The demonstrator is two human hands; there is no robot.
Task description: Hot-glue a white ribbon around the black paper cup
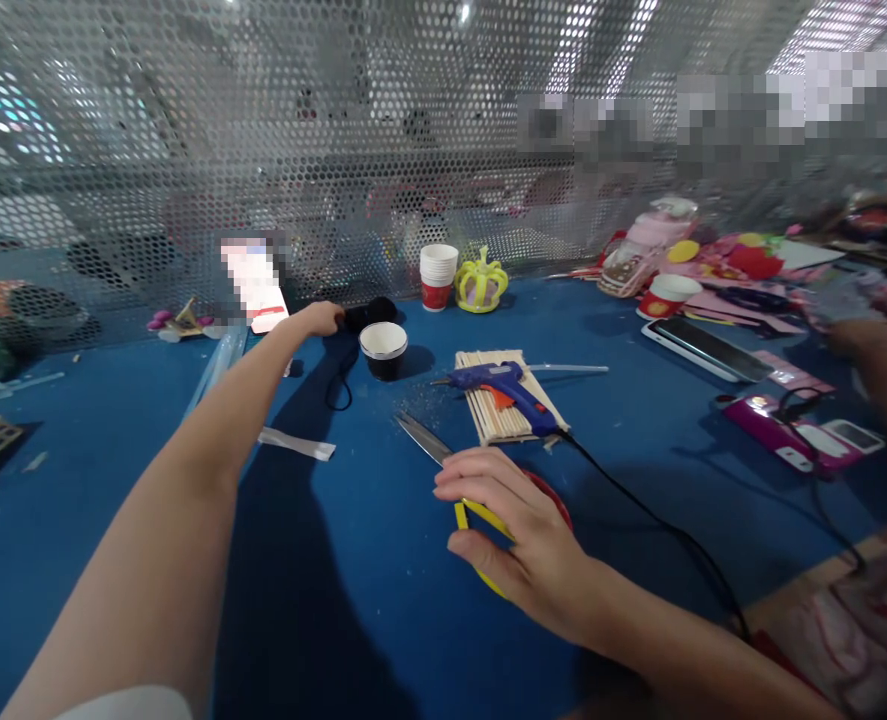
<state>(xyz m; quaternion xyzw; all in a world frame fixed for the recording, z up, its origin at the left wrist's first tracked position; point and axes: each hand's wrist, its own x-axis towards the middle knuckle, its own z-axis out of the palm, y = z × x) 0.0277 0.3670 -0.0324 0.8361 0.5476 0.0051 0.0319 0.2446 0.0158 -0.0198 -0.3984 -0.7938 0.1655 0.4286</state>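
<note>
My left hand [326, 318] reaches far forward, fingers closed on the near end of a black round-ended object [374, 312]; its kind is unclear. A thin black cord loop [347, 392] lies below it. Just right of it stands a black cup with a white inside [384, 350]. My right hand [514, 520] hovers over or rests on a pair of scissors [426, 440] with yellow and red handles, thumb and fingers apart. The scissors' blades point away to the left, and the hand hides part of the handles. Beyond them a blue glue gun [499, 385] lies on a stick panel [480, 410].
Stacked paper cups [438, 275] and a yellow crown-shaped craft [481, 283] stand by the perforated metal screen [383, 200]. A lit phone [263, 300] leans at left. At right are a dark phone [709, 348], a purple device [769, 430] and another person's arm [882, 375]. The glue gun's cord [660, 515] crosses the blue table.
</note>
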